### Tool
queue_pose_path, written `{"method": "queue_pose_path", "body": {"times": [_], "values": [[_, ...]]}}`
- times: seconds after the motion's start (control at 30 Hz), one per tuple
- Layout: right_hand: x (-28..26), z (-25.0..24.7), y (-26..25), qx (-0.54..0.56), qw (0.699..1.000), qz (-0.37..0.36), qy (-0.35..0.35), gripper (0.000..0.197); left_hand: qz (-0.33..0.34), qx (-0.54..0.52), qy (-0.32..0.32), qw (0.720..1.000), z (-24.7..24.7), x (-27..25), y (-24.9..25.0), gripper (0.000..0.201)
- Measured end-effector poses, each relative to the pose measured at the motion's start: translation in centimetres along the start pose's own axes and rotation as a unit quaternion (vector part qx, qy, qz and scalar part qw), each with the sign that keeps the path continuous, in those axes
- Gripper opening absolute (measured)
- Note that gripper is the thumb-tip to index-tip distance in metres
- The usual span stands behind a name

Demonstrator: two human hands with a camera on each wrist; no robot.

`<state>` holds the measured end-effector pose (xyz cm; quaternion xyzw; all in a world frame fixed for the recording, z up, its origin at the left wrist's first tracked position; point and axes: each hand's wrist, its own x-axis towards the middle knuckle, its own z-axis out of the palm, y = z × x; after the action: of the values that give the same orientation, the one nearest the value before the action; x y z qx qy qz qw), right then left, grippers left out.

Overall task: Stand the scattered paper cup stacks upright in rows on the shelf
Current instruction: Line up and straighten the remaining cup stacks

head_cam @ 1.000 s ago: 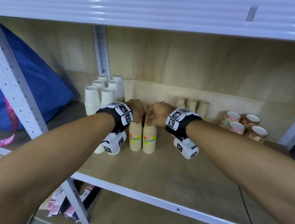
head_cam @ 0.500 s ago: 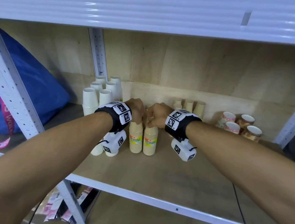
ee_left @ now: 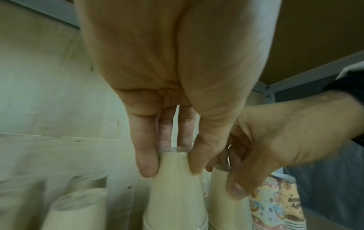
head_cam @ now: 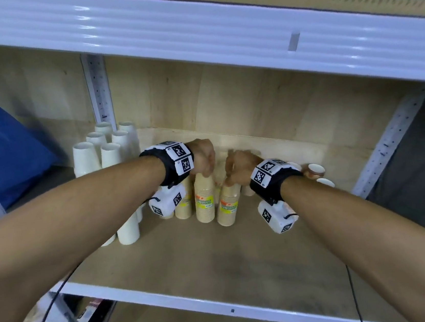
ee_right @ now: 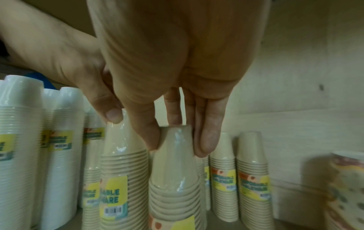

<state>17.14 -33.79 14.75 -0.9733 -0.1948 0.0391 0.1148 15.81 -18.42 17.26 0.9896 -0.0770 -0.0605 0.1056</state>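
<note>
Two wrapped tan paper cup stacks stand upright, bases up, side by side on the wooden shelf point(head_cam: 217, 254). My left hand point(head_cam: 205, 167) pinches the top of the left tan stack point(head_cam: 205, 202), thumb and fingers on opposite sides point(ee_left: 173, 168). My right hand point(head_cam: 230, 177) grips the top of the right tan stack point(head_cam: 229, 207) in the same way point(ee_right: 178, 144). More upright tan stacks point(ee_right: 252, 171) stand behind them by the back wall. White cup stacks point(head_cam: 108, 152) stand in rows at the left.
Patterned cup stacks point(head_cam: 317, 170) lie on their sides at the right by the back wall. The upper shelf beam point(head_cam: 190, 29) hangs low overhead, with a cardboard box on it. A blue bag point(head_cam: 5, 159) sits left of the frame post.
Both hands keep their hold on the tops of the two tan stacks. The head view has tilted up a little; the stacks stand almost where they were.
</note>
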Motion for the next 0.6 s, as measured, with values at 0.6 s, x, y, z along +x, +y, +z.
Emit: {"method": "queue_pose_path", "body": {"times": [0.6], "values": [[2.6, -1.0, 8.3, 0.002, 0.994, 0.103, 0.034, 0.031, 0.090, 0.025, 0.045, 0.995, 1.2, 8.4, 5.8, 0.007]]}}
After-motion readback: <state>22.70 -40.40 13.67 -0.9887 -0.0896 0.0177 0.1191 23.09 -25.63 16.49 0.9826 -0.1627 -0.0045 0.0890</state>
